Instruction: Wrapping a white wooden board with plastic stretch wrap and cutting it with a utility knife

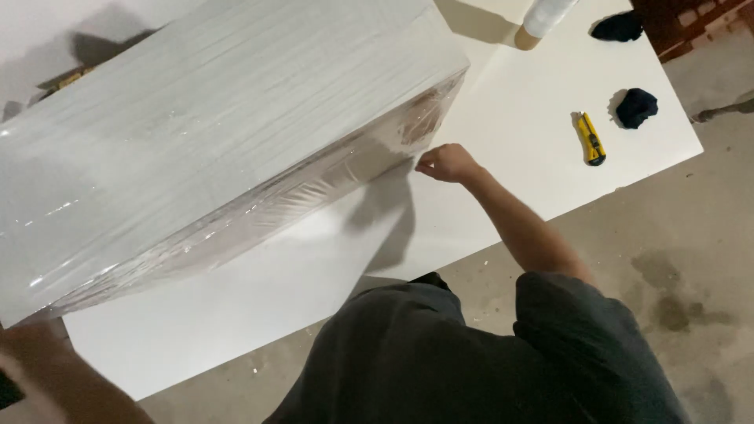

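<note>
A large white box wrapped in clear stretch film stands tilted on the white table. My right hand reaches out to the box's near right corner, its fingers pinched together on the film there. At the bottom left my left hand and forearm show blurred against the box's lower left corner. Its fingers are hidden, so its grip is unclear. My dark grey shirt fills the bottom middle.
A roll of stretch film lies at the table's far edge. A yellow utility knife and two dark cloth bundles lie on the right part. Stained concrete floor surrounds the table.
</note>
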